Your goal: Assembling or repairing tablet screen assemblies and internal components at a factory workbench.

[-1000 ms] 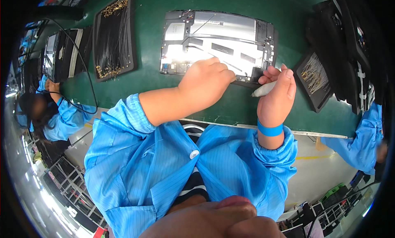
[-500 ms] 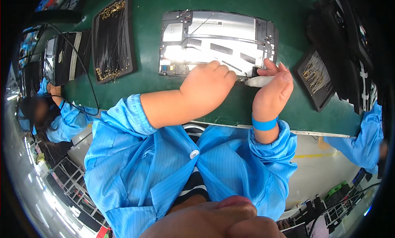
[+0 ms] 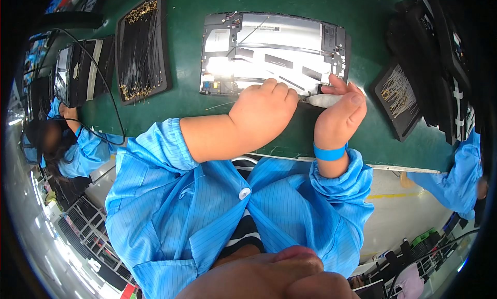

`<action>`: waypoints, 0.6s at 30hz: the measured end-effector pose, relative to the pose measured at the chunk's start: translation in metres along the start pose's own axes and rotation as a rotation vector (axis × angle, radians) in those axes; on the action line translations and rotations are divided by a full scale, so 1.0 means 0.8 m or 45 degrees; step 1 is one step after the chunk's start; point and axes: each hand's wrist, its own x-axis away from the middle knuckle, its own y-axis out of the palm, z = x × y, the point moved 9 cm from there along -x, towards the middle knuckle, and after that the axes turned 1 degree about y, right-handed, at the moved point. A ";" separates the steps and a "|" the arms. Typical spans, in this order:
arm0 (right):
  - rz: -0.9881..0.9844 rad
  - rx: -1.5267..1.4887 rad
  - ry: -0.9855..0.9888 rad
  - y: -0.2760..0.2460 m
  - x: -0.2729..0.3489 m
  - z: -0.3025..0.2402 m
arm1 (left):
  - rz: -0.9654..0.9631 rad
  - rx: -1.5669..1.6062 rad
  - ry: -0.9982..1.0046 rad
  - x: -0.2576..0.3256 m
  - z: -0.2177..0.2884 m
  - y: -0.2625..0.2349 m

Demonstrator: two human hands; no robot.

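An opened tablet [image 3: 274, 38], its silvery inside facing up, lies ahead of me on the green table. My left hand [image 3: 264, 111] is closed at its near edge, the fingertips hidden from view. A thin cable [image 3: 217, 107] runs out from behind this hand to the left; its other end appears to be within the grip. At the tablet's near right corner, my right hand [image 3: 339, 115], with a blue band at the wrist, pinches a white tapered tool [image 3: 323, 101]. Its narrow dark tip points left, close to my left fingers.
A dark tray [image 3: 166, 66] of black cables with gold ends lies left. Another tray [image 3: 378, 94] with pale cables lies right, beside stacked black trays [image 3: 440, 66]. A black cord [image 3: 110, 87] loops at the left. Co-workers in blue sleeves [image 3: 85, 157] are at both sides.
The thin cable's free end now sticks out farther left, off the tablet's near edge. My right hand has shifted slightly left and nearer to me; my left hand stays almost in place.
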 end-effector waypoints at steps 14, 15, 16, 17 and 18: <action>-0.259 0.120 -0.124 0.023 0.000 -0.012 | 0.193 0.030 0.052 0.003 -0.004 -0.006; -0.257 0.121 -0.123 0.025 0.000 -0.013 | 0.190 0.043 0.056 0.004 -0.004 -0.006; -0.386 0.296 -0.344 0.039 0.005 -0.031 | 0.187 0.057 0.060 0.004 -0.004 -0.006; -0.512 0.472 -0.565 0.055 0.015 -0.047 | 0.188 0.057 0.064 0.005 -0.003 -0.008; -0.636 0.475 -0.589 0.066 0.018 -0.056 | 0.130 0.025 0.067 0.004 -0.002 -0.008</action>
